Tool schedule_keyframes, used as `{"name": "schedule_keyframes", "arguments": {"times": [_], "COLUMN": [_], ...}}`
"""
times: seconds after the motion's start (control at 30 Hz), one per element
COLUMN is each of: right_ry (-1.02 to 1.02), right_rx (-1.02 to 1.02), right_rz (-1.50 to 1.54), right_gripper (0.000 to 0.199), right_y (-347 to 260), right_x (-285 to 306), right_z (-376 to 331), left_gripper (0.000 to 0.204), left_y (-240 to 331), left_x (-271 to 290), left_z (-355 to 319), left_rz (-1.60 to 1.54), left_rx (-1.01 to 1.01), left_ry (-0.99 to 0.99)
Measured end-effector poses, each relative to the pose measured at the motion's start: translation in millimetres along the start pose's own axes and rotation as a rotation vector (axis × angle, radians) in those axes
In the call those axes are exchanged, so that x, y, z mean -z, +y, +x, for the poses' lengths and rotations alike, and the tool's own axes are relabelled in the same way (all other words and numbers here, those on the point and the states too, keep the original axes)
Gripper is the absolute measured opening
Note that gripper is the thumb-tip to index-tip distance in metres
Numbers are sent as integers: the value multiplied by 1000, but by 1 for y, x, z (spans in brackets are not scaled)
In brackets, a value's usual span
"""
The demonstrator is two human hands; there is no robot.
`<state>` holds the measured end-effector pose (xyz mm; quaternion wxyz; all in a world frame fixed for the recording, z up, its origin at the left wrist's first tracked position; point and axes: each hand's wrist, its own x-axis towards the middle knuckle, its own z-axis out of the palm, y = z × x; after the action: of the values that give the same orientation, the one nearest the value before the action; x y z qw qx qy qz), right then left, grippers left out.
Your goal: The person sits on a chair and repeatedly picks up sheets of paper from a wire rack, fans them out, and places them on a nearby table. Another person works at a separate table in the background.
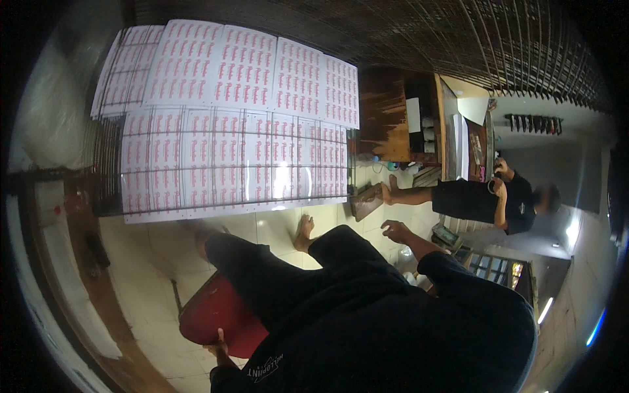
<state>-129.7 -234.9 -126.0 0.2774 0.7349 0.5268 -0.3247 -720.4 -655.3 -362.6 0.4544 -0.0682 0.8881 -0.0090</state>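
Gripping the rounded rim of a smooth, dull-sheened red seat [223,311], the left hand [220,344] has its thumb lying over the edge, with most of the fingers hidden beneath; the right hand [396,232] is well apart from it, raised beyond the bent knee, its fingers loosely curled and no object visible in them. The seat stands at the lower left, just beside the person's black-trousered leg [252,272]; its curved panel looks hard, though whether it is plastic or covered cannot be told; a thin, dark rod [176,295] rises near its left side.

Ahead lie flat, rectangular white sheets [246,65] in two rows, printed with close lines of slanting red marks; the upper row overlaps the lower, where glossy streaks of light show and thin, dark wires [295,173] cross the surface; more wire racks [504,46], ribbed and rust-dark, fill the upper right. Pale, square-tiled floor [147,255] spreads below; a brown wooden table [380,111] with a worn, patchy top stands beyond the sheets; at the right a co-worker [521,203] in dark clothes holds both hands up near a small ring-like thing [492,187], too small to tell.
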Motion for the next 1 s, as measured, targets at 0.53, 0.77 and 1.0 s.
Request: {"name": "schedule_keyframes", "arguments": {"times": [0.53,0.77,1.0], "right_ry": [65,375,832], "right_rx": [119,122,41], "right_rz": [272,507,850], "right_gripper": [33,41,42], "right_y": [-46,-75,-79], "right_x": [-102,-144,-209], "right_z": [46,80,158], "left_gripper": [107,101,94], "left_y": [77,79,69], "left_x": [-21,4,26], "left_z": [-34,-7,18], "left_rz": [287,275,236], "left_rx": [-168,-297,-429], "left_ry": [-6,16,70]}}
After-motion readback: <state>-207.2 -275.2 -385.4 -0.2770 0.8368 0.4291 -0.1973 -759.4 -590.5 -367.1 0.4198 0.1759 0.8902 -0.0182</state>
